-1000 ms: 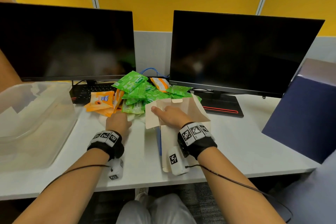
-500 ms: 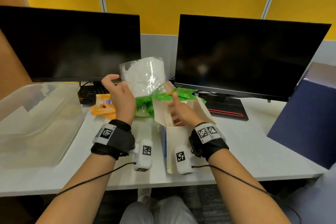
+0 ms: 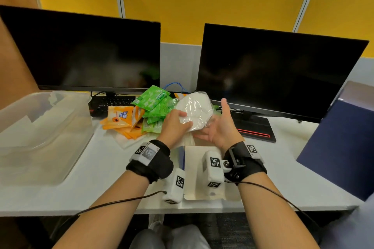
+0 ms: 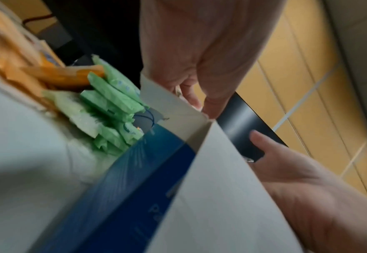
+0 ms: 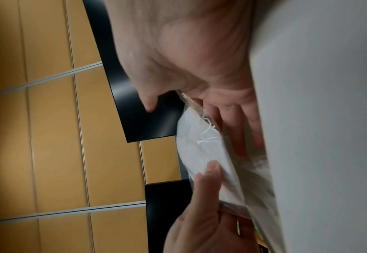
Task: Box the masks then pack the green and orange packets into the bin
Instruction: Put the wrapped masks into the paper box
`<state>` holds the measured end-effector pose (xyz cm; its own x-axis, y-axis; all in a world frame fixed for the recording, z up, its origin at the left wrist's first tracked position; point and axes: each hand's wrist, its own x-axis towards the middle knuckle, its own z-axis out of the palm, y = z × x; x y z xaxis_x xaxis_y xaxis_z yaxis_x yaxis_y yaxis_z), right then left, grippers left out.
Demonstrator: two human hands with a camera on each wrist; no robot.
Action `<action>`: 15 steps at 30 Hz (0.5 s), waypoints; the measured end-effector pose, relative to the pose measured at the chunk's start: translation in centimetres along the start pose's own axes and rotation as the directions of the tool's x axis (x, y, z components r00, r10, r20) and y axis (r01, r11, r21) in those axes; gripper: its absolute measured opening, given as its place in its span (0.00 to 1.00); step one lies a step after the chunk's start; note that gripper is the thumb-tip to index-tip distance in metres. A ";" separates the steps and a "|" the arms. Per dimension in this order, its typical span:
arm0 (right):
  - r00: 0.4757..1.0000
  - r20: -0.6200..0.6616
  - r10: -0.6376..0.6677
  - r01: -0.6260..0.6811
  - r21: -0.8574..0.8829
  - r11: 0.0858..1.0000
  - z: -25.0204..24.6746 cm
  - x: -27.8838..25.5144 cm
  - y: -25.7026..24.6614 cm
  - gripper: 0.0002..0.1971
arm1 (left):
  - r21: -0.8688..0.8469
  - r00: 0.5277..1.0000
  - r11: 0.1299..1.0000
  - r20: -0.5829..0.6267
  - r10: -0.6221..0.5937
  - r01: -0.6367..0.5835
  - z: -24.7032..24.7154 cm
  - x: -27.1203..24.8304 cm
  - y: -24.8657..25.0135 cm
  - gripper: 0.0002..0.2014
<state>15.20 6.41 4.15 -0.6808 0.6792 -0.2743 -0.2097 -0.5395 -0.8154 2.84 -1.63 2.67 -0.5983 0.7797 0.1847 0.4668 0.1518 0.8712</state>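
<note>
Left hand (image 3: 175, 125): fingers (image 3: 183, 114) curled over the near edge of a clear-wrapped pack of white masks (image 3: 195, 110), gripping it. Right hand (image 3: 219, 129): palm up, fingers spread and straight beneath the pack, thumb raised clear. Pack held above the open white-and-blue box (image 3: 199, 168), which lies at the bench's (image 3: 101, 178) front edge. Green packets (image 3: 154, 105) and orange packets (image 3: 120, 117) heaped behind, mid-bench. Clear plastic bin (image 3: 40, 133) at the left end.

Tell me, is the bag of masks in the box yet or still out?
Out. The left hand grips the bag of masks above the open box; the right hand supports it.
</note>
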 end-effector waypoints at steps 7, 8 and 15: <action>0.972 -0.184 -0.145 0.154 0.039 0.987 0.2 -0.6 0.2 0.09 | 0.184 0.976 0.983 0.213 -0.052 0.012 1.0 -0.6 -0.4 0.44; 0.958 -0.202 -0.203 0.214 0.037 0.976 0.0 -0.9 0.0 0.08 | 0.129 0.974 0.991 0.215 -0.067 0.039 1.1 -0.6 -0.6 0.46; 0.840 -0.158 -0.519 0.203 -0.796 0.570 -2.5 -3.8 -2.6 0.11 | 0.101 0.960 0.990 0.255 -0.119 0.096 1.1 -0.9 -0.6 0.30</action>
<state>20.09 6.43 6.06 -0.3517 0.9294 0.1123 0.3011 0.2258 -0.9265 3.78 -1.75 1.52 -0.4637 0.8850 -0.0419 0.4707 0.2861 0.8346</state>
